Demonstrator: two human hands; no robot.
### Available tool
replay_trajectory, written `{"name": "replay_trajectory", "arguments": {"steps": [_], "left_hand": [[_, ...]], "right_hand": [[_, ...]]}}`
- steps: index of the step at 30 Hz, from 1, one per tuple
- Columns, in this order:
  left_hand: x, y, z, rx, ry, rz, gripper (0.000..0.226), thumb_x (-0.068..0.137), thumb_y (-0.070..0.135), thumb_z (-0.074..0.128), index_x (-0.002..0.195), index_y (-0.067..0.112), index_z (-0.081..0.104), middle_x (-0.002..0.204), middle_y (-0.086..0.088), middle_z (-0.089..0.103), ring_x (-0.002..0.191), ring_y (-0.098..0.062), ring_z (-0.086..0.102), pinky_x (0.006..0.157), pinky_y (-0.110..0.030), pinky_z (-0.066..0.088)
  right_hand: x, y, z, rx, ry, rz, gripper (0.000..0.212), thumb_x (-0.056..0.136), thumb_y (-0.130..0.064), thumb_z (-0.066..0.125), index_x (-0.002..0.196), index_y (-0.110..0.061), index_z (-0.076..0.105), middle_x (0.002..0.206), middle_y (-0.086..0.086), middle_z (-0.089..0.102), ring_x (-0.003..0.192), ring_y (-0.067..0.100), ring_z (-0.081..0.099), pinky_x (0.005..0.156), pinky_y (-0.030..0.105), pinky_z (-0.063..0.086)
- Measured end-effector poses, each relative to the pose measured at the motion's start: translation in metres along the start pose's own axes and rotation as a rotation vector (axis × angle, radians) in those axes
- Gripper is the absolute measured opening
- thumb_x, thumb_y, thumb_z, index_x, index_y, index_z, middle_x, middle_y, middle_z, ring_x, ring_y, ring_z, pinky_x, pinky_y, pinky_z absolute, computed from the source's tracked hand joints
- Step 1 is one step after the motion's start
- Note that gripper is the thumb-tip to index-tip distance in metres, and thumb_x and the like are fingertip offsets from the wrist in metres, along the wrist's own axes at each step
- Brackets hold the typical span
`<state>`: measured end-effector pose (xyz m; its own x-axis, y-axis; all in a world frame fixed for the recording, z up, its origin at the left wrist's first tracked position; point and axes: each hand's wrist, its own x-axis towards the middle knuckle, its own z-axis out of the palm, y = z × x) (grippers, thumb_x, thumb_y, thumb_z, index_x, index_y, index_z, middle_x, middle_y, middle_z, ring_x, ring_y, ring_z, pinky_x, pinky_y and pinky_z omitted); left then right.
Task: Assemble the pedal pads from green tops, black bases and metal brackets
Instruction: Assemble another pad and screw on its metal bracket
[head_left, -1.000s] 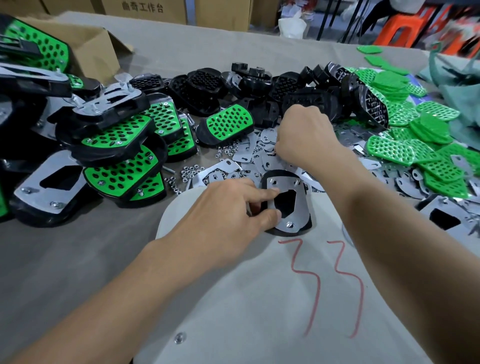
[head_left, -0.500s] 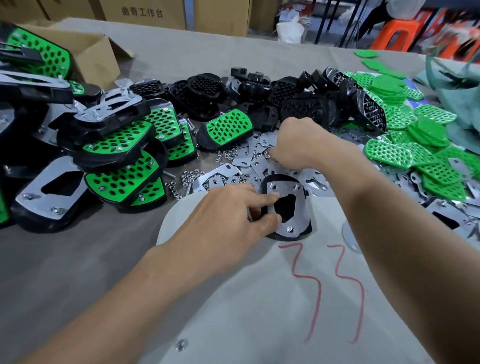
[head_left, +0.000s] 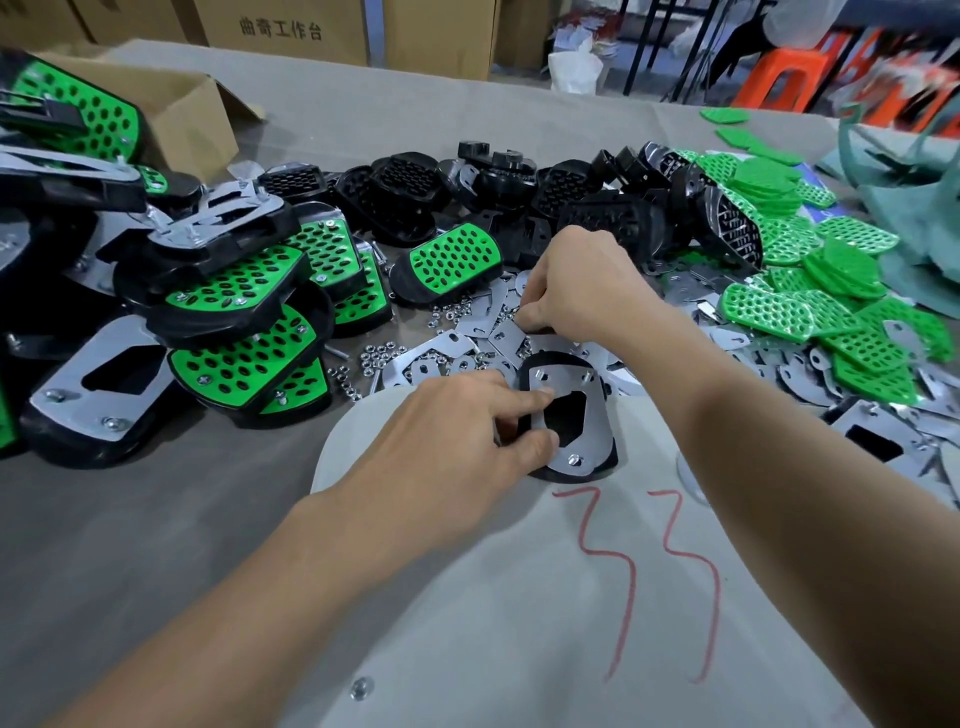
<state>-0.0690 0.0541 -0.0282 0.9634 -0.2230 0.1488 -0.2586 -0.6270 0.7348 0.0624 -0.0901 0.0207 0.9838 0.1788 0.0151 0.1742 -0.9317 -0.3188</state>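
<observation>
Two hands in shot, both busy at the far edge of a pale rounded board with a red "33" scrawled on it, which lies on the grey cloth-covered tabletop. The left hand has its forefinger on top and thumb at the near side of a shiny silver metal bracket with a dark cut-out in the middle, pinching its left edge. That bracket sits flat on a black oval plastic base, right at the board's far rim, with a screw showing near its bottom end. The right hand is just beyond it, knuckles up and fingers curled down into a scatter of small flat silver metal plates and tiny loose steel nuts. Honestly can't tell if it's got hold of anything, since the fingertips are hidden under the hand. On the left there's a heap of finished green-and-black pedal pads, some flipped bracket-side up. A pile of bare black perforated bases runs across the back, and a spread of bright green perforated tops sits on the right with more plates mixed in. An open brown cardboard box sits at the far left.
</observation>
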Motion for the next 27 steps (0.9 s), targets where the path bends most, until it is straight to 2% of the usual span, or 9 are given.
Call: {"name": "replay_trajectory", "arguments": {"steps": [3,5,7,9,13,16,20,23,27], "left_hand": [[0.0,0.001,0.001,0.018,-0.004,0.008,0.037,0.092,0.044,0.071,0.128,0.036,0.071,0.086,0.01,0.061,0.077,-0.001,0.052,0.063,-0.015,0.036],[0.0,0.001,0.001,0.023,-0.001,0.012,0.037,0.092,0.045,0.071,0.128,0.036,0.071,0.087,0.011,0.061,0.077,-0.001,0.052,0.065,-0.017,0.038],[0.0,0.0,0.002,0.017,0.005,0.009,0.037,0.091,0.045,0.071,0.126,0.035,0.072,0.086,0.011,0.061,0.073,-0.001,0.051,0.065,-0.018,0.038],[0.0,-0.001,0.003,0.014,0.006,0.006,0.038,0.09,0.047,0.07,0.126,0.035,0.072,0.086,0.012,0.06,0.072,0.001,0.051,0.064,-0.02,0.037],[0.0,0.001,0.003,0.036,-0.006,-0.007,0.049,0.084,0.057,0.057,0.127,0.038,0.07,0.088,0.014,0.06,0.073,-0.004,0.052,0.068,-0.03,0.045],[-0.001,0.003,0.002,0.062,-0.018,-0.008,0.049,0.085,0.058,0.054,0.127,0.04,0.069,0.089,0.015,0.06,0.076,-0.007,0.054,0.073,-0.038,0.05],[-0.002,0.004,0.001,0.074,-0.034,-0.004,0.043,0.085,0.056,0.052,0.123,0.044,0.07,0.086,0.013,0.057,0.075,-0.007,0.054,0.068,-0.037,0.047],[-0.001,0.005,0.001,0.067,-0.034,0.004,0.039,0.086,0.055,0.053,0.119,0.045,0.07,0.084,0.012,0.055,0.074,-0.007,0.052,0.065,-0.035,0.044],[-0.002,0.006,0.002,0.061,-0.032,-0.008,0.043,0.085,0.055,0.053,0.123,0.044,0.07,0.083,0.013,0.055,0.074,-0.009,0.052,0.067,-0.036,0.045]], "right_hand": [[-0.003,0.006,-0.001,0.044,0.054,-0.008,0.006,0.082,-0.023,0.078,0.078,-0.018,0.081,0.078,0.007,0.073,0.077,0.024,0.067,0.076,0.035,0.059],[-0.007,0.009,-0.003,0.128,0.125,0.002,0.013,0.085,-0.021,0.073,0.073,-0.022,0.078,0.068,-0.002,0.069,0.064,0.014,0.063,0.071,0.029,0.057],[-0.02,0.015,-0.007,0.274,0.21,0.035,0.016,0.083,-0.022,0.073,0.069,-0.026,0.077,0.056,-0.01,0.066,0.05,0.005,0.058,0.056,0.02,0.053],[-0.041,0.02,-0.01,0.464,0.223,0.023,0.014,0.079,-0.021,0.074,0.067,-0.026,0.078,0.049,-0.009,0.065,0.039,0.003,0.051,0.041,0.013,0.04],[-0.08,0.024,-0.005,0.701,0.138,0.002,0.017,0.079,-0.016,0.08,0.067,-0.028,0.078,0.057,-0.011,0.07,0.048,-0.001,0.056,0.05,0.014,0.043],[-0.088,0.027,0.001,0.663,0.148,0.023,0.018,0.078,-0.015,0.082,0.067,-0.028,0.078,0.062,-0.012,0.072,0.053,-0.001,0.061,0.058,0.02,0.049],[-0.09,0.024,0.007,0.528,0.146,-0.045,0.018,0.076,-0.015,0.079,0.064,-0.028,0.077,0.052,-0.012,0.065,0.044,0.002,0.051,0.047,0.011,0.037],[-0.091,0.022,0.009,0.488,0.18,-0.078,0.021,0.076,-0.015,0.08,0.063,-0.031,0.075,0.059,-0.008,0.068,0.049,0.008,0.053,0.047,0.016,0.041],[-0.089,0.024,0.011,0.506,0.234,-0.093,0.021,0.078,-0.013,0.08,0.065,-0.028,0.073,0.062,-0.009,0.066,0.048,0.003,0.049,0.048,0.015,0.038]]}}
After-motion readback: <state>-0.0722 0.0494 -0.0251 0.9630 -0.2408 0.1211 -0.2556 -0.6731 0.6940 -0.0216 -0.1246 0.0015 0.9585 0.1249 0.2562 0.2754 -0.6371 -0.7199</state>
